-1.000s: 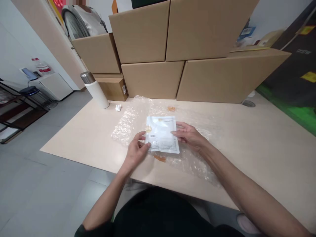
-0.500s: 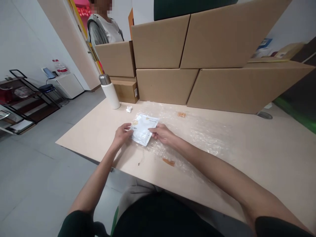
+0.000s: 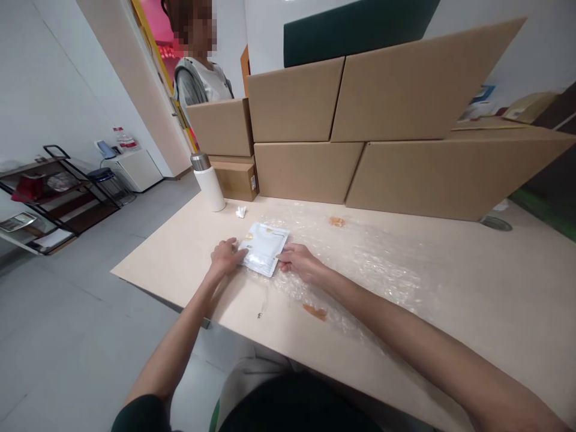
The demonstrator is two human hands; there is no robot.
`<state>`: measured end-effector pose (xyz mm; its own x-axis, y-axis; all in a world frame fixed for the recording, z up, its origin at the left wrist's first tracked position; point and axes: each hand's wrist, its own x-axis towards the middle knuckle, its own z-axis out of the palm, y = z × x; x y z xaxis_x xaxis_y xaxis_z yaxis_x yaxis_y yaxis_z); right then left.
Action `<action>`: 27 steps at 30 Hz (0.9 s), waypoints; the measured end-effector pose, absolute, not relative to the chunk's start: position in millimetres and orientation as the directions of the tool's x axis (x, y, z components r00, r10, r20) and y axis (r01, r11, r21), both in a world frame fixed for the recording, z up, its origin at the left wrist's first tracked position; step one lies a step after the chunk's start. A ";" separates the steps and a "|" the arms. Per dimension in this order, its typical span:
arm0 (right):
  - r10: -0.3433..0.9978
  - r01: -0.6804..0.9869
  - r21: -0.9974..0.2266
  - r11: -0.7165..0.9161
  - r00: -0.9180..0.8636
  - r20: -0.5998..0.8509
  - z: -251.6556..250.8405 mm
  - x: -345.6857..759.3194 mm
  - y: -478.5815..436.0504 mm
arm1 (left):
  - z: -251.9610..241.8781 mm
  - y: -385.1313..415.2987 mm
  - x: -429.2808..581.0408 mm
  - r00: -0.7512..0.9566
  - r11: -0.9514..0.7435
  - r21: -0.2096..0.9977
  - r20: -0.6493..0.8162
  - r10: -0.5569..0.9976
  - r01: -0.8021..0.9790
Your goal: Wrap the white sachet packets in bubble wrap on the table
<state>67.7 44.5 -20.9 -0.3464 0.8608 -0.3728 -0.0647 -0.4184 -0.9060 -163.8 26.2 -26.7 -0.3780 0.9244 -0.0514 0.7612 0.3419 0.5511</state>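
A flat white packet (image 3: 263, 249) with printing and a small yellowish mark lies at the left end of a sheet of clear bubble wrap (image 3: 382, 258). At the packet's left edge is my left hand (image 3: 225, 258), its thumb over the top and its other fingers beyond the edge. My right hand (image 3: 297, 261) pinches the right edge between thumb and fingers. Part of the fingers of both hands is hidden. Strips of brown tape (image 3: 314, 312) show on the wrap.
Cardboard boxes (image 3: 306, 174) are stacked along the table's back. A white bottle with a metal cap (image 3: 209, 186) stands at the back left, near a crumpled white tissue (image 3: 241, 212). Behind the boxes stands a person (image 3: 204, 81). The table's left edge (image 3: 148, 240) borders open floor.
My head view has tilted up, so the scene sits lower in the picture. The packet looks flatter on the wrap, and my left thumb now reaches further over it.
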 end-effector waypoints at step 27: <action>0.916 0.416 -0.870 0.266 -0.389 0.094 -6.1 168.8 16.7 | -22.1 -58.3 -112.4 -0.130 0.263 0.918 -0.233 0.964 0.298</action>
<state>168.8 16.7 -6.1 -0.3893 0.9163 0.0938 0.4156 0.2656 -0.8699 -112.4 -58.3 -22.1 -0.1305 0.9636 -0.2335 0.2984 0.2627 0.9176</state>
